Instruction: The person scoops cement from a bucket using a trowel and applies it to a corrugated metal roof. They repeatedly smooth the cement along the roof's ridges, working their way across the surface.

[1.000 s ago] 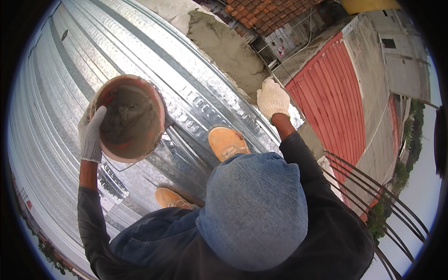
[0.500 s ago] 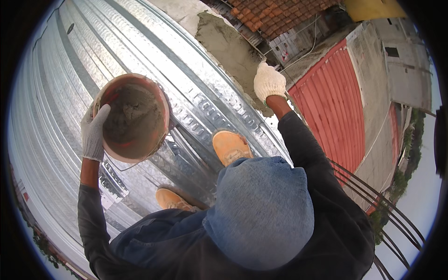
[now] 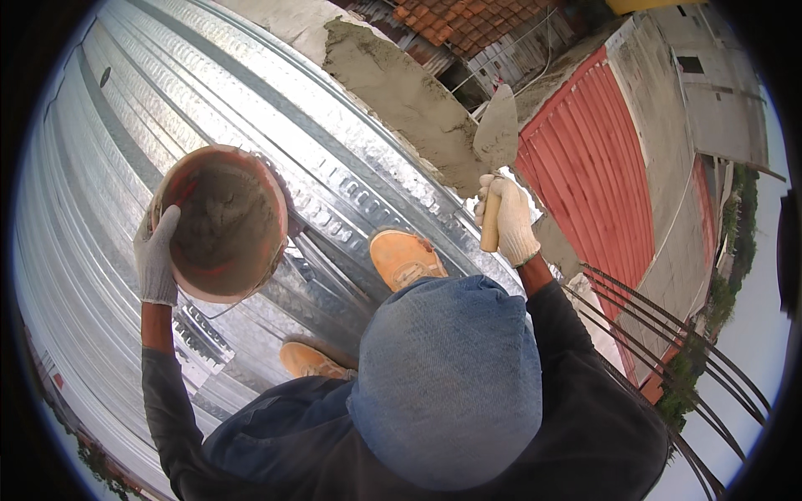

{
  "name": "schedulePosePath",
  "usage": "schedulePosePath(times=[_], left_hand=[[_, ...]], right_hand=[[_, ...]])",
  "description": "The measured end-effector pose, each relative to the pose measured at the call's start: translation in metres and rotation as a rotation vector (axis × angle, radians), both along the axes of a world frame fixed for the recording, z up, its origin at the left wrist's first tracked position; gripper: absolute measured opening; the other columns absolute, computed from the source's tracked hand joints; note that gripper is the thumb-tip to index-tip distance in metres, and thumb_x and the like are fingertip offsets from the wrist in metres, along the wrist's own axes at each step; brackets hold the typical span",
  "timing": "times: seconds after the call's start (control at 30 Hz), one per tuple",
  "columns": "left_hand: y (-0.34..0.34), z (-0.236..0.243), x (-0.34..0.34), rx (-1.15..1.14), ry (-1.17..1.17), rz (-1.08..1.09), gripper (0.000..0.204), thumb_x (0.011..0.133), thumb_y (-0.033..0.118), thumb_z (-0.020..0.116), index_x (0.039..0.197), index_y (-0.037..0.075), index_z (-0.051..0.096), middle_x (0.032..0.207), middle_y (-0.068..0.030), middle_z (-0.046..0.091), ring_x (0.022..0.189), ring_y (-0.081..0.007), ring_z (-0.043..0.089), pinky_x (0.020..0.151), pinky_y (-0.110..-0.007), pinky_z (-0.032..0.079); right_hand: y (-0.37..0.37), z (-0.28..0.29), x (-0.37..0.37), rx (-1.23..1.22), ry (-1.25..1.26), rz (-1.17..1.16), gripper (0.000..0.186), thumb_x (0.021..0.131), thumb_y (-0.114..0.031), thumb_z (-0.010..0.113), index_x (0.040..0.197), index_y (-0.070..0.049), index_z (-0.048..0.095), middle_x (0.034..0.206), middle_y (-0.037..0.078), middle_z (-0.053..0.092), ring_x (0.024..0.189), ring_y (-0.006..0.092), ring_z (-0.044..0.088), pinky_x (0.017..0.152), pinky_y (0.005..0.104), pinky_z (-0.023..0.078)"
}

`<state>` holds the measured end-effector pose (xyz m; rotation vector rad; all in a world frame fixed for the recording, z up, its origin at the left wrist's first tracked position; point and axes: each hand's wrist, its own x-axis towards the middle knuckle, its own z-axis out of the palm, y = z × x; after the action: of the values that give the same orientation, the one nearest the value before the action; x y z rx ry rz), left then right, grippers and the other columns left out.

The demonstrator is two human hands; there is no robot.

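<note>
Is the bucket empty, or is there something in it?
Not empty: a grey, mortar-like mix lies inside the bucket, which the gloved left hand holds. The mix's depth I cannot tell.

ribbed silvery metal decking (image 3: 109, 209) carries the tan left shoe (image 3: 311, 360) and tan right shoe (image 3: 405, 257).

Arms (image 3: 167, 392) forward and well apart, gloved left hand (image 3: 157, 257) thumb-inward, gloved right hand (image 3: 511, 219) with fingers (image 3: 484, 199) tightly curled.

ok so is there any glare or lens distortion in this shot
Head view: glare whitens stretches of the ribbed metal sheeting; head view: its ribs bow near the left rim, with black corners; head view: the mortar in the bucket looks dull, without such glare.
</note>
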<state>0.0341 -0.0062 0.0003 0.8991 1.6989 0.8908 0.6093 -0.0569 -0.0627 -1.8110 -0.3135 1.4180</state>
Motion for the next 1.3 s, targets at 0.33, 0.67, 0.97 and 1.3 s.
schedulePosePath(times=[0.33, 0.67, 0.97, 1.3], left_hand=[[0.001, -0.007, 0.0, -0.016, -0.031, 0.01, 0.054, 0.108, 0.024, 0.08, 0.154, -0.003, 0.067, 0.143, -0.0105, 0.074, 0.126, -0.0204, 0.072, 0.111, -0.036, 0.057], [0.002, 0.0, 0.01, -0.012, -0.026, 0.017, 0.057, 0.108, 0.025, 0.08, 0.155, -0.005, 0.066, 0.144, -0.012, 0.073, 0.128, -0.0216, 0.07, 0.114, -0.037, 0.055], [-0.003, -0.001, 0.0, 0.001, 0.012, 0.014, 0.055, 0.108, 0.025, 0.079, 0.154, -0.005, 0.067, 0.143, -0.0111, 0.074, 0.127, -0.02, 0.07, 0.112, -0.035, 0.055], [-0.003, -0.003, -0.008, 0.008, -0.044, 0.032, 0.054, 0.107, 0.024, 0.081, 0.152, -0.003, 0.068, 0.137, -0.0108, 0.075, 0.122, -0.0199, 0.072, 0.106, -0.036, 0.06]], right_hand=[[0.013, -0.054, -0.073, -0.123, 0.181, -0.282, 0.035, 0.113, -0.04, 0.055, 0.099, -0.008, 0.06, 0.078, 0.002, 0.055, 0.057, 0.0159, 0.054, 0.051, 0.0374, 0.05], [0.147, -0.081, -0.177, 0.072, 0.347, -0.15, 0.033, 0.11, -0.036, 0.051, 0.096, -0.007, 0.055, 0.08, 0.006, 0.052, 0.053, 0.0202, 0.052, 0.049, 0.0422, 0.047], [0.259, -0.155, -0.224, 0.132, -0.216, 0.659, 0.035, 0.108, -0.038, 0.067, 0.119, -0.004, 0.072, 0.095, 0.011, 0.074, 0.086, 0.0252, 0.077, 0.071, 0.0439, 0.06], [0.209, -0.082, -0.124, -0.228, -0.23, 0.436, 0.042, 0.11, -0.036, 0.051, 0.108, -0.001, 0.075, 0.09, 0.022, 0.081, 0.072, 0.0353, 0.08, 0.066, 0.0492, 0.062]])
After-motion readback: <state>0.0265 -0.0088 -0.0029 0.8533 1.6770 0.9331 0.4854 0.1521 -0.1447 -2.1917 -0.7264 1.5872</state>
